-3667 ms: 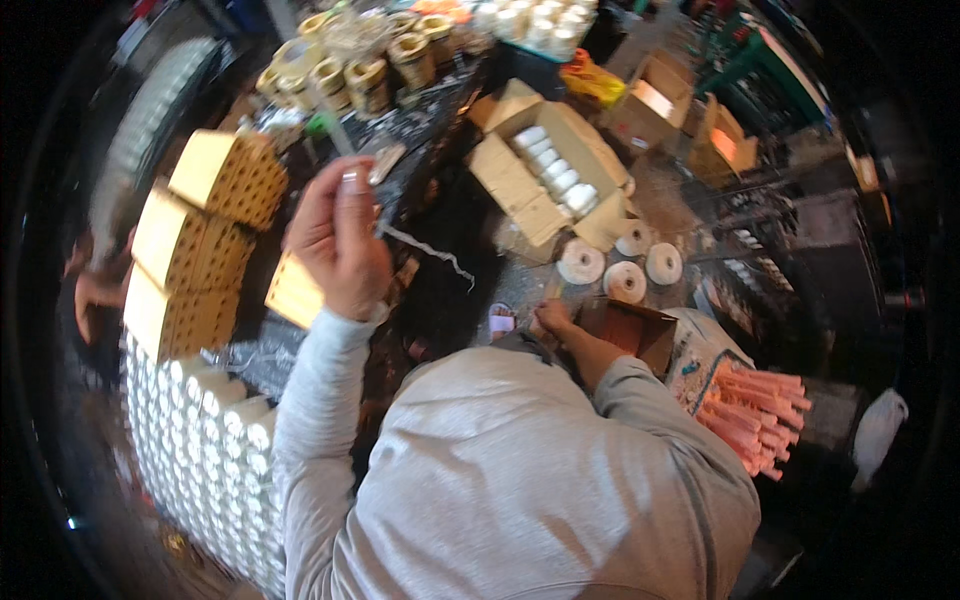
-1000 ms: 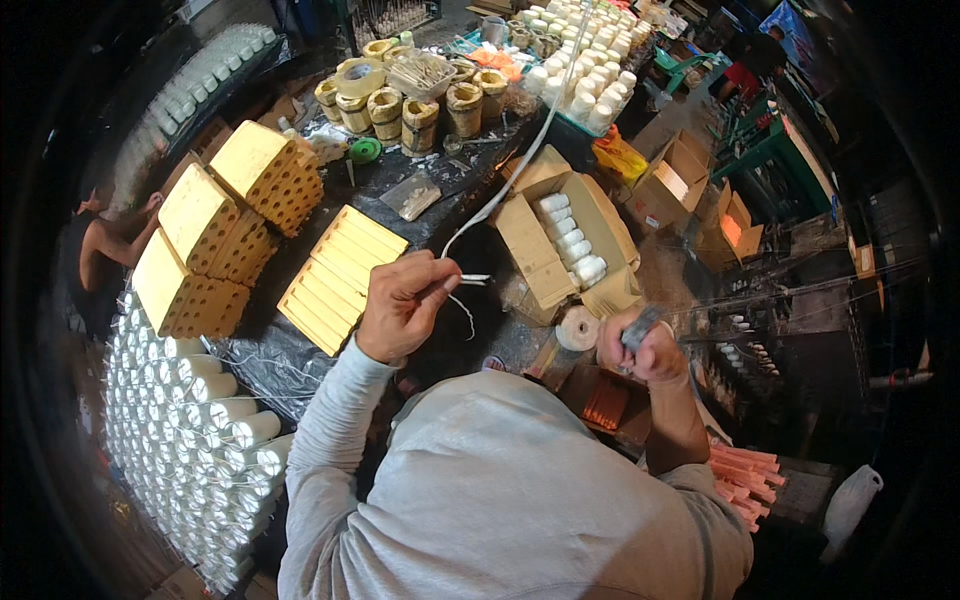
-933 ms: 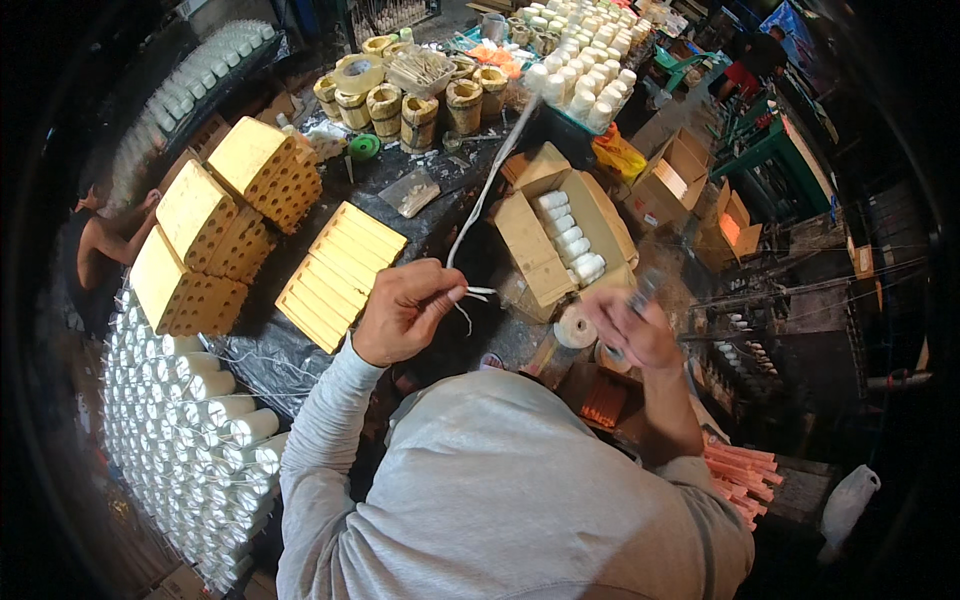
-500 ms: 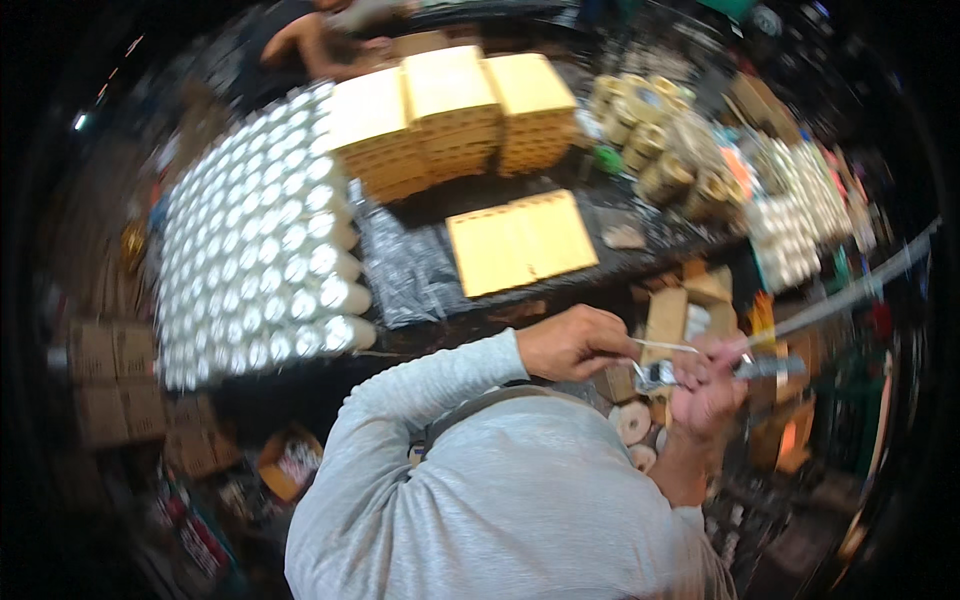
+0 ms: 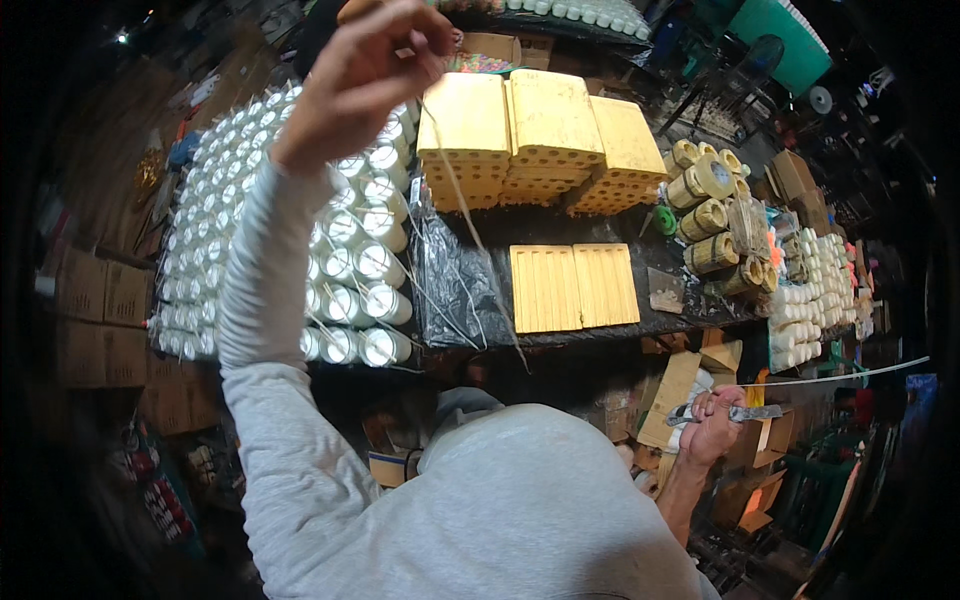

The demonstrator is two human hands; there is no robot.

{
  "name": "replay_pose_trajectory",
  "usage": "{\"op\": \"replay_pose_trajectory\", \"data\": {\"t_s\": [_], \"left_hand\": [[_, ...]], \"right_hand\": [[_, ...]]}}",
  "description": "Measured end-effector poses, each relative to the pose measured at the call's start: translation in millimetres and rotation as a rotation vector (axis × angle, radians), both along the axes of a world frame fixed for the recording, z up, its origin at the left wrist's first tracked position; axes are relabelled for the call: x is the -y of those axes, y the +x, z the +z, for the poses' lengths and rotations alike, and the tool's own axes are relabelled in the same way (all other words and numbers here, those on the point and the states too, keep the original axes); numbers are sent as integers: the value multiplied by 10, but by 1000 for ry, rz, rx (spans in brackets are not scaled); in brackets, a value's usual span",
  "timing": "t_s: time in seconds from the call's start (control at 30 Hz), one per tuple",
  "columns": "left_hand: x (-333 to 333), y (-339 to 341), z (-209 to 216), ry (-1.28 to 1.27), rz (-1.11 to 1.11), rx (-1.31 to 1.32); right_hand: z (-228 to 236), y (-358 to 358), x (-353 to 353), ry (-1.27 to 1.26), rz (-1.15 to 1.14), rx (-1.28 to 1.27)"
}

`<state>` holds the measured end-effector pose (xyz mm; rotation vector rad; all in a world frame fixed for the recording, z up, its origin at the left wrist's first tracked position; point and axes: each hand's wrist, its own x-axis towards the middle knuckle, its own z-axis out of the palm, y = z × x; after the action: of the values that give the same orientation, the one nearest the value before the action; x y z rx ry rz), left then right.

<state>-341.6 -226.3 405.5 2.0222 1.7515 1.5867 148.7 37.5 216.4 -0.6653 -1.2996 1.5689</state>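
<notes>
My left hand is raised above the far edge of the white jars, its fingers curled. From near its fingertips a thin, pale string hangs slantwise across the black plastic to the table's near edge. My right hand is low on the right, beyond the table's near edge, closed around a flat grey metal tool whose exact kind I cannot make out. A long white string runs out from this hand to the right. Loose strings lie over several jars and on the plastic.
Yellow blocks with holes are stacked at the back, with two grooved yellow slabs in front. Tan rolls and white cylinders stand to the right. An open cardboard box sits below the table edge near my right hand.
My left hand has swung up and left from beside the right hand, drawing a string with it. The right hand has dropped slightly, still gripping the tool. More strings now lie on the jars.
</notes>
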Motion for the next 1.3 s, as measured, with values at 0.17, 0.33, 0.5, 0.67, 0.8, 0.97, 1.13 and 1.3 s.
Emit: {"op": "replay_pose_trajectory", "data": {"t_s": [0.17, 0.33, 0.5, 0.67, 0.8, 0.97, 1.13, 1.3], "left_hand": [[-312, -1100, 297, -63, 105, 267], [-896, -1985, 288, -24, -81, 272], [-1670, -3560, 208, -130, 527, -183], [-2201, -3909, -478, -554, 1165, -748], [-2495, -2983, -666, -1130, 905, -1155], [-3108, -634, -529, -112, 224, -485], [-3038, 2297, -269, 75, -582, 45], [-2981, 3457, 456, -302, -845, 479]], "right_hand": [[-268, -96, 194, -120, -125, 91], [-602, -116, 451, -234, -254, 212], [-851, -51, 711, -338, -284, 227], [-1290, 97, 878, -365, -270, 223], [-2035, 366, 961, -549, -305, 238], [-3010, 491, 964, -551, 73, -82], [-3259, 391, 871, -372, -188, 874], [-3630, 539, 790, -243, -153, 1051]]}}
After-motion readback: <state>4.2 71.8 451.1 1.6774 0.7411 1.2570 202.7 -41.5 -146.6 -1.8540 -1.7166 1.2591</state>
